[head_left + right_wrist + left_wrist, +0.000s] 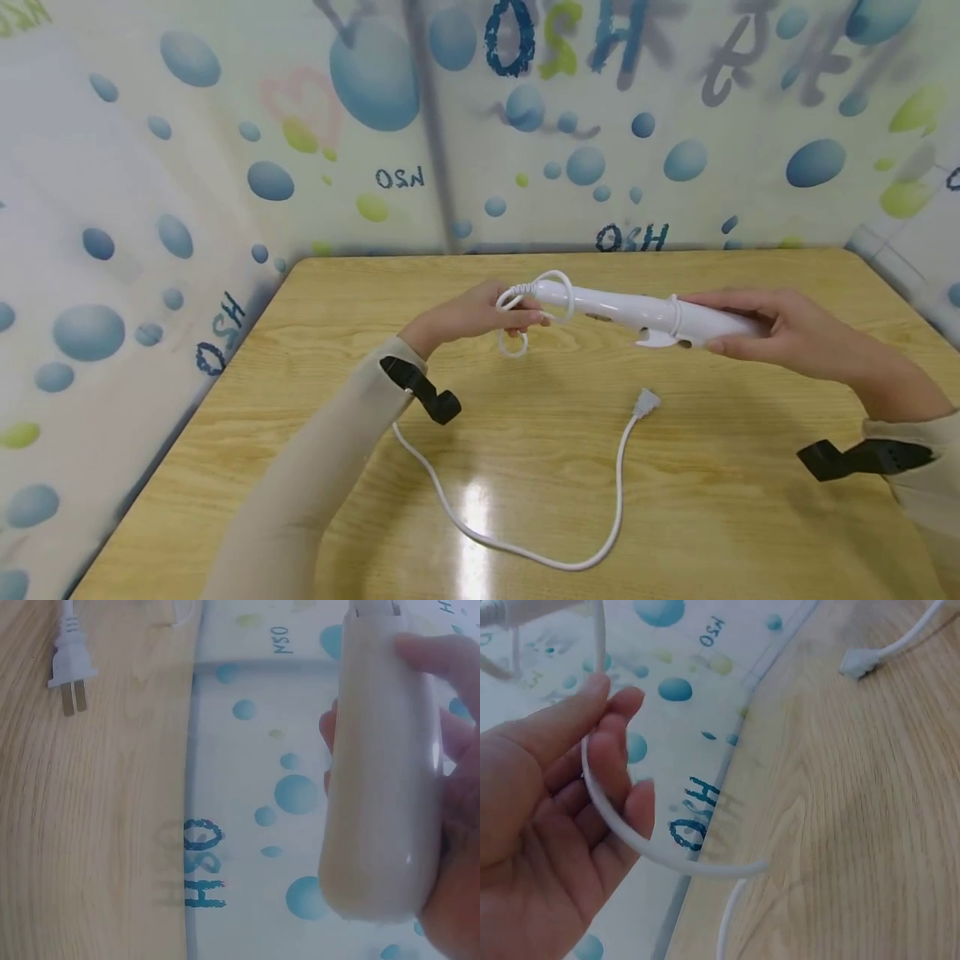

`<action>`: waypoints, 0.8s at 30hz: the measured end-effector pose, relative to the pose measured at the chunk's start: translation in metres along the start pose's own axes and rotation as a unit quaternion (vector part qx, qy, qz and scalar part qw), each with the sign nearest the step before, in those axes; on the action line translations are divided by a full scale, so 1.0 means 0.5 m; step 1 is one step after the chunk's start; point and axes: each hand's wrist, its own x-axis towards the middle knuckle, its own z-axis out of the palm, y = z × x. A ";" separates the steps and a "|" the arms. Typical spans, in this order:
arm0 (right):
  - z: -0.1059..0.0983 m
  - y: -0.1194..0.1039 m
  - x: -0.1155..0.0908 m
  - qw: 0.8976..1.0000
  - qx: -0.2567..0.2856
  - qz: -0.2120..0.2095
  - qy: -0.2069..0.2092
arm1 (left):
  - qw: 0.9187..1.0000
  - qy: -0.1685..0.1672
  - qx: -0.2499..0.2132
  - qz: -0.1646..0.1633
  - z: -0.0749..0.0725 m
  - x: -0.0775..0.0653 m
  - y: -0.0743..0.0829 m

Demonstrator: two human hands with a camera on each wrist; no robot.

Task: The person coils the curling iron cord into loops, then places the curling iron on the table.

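Observation:
My right hand (pixel 798 333) grips the thick, rounded end of a long white appliance (pixel 630 310) shaped like a curling iron, held above the table. A small tab sticks out from its underside, and a band of cord rings its middle. At its narrow end, my left hand (pixel 480 315) pinches the white power cord (pixel 660 859) between thumb and fingers. Cord loops hang around that end, close to the ribbed sleeve. In the right wrist view the appliance's smooth blunt end (pixel 382 795) fills the palm, with fingers wrapped round it.
The cord's free length (pixel 525 550) curves across the wooden table (pixel 750 517) to a two-pin plug (pixel 647 402) lying below the appliance. Behind stands a wall (pixel 480 158) patterned with bubbles and letters. Black straps with cameras (pixel 427 392) circle both sleeves.

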 end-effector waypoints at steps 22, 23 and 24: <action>0.024 0.004 0.022 0.994 -0.020 -0.009 -0.111 | 0.997 -0.002 0.057 -0.045 -0.033 0.007 0.044; 0.026 0.004 0.024 0.994 -0.025 0.001 -0.107 | 0.997 0.006 0.061 -0.044 -0.033 0.007 0.049; 0.027 0.006 0.026 0.994 -0.030 0.011 -0.103 | 0.997 0.015 0.063 -0.043 -0.032 0.006 0.053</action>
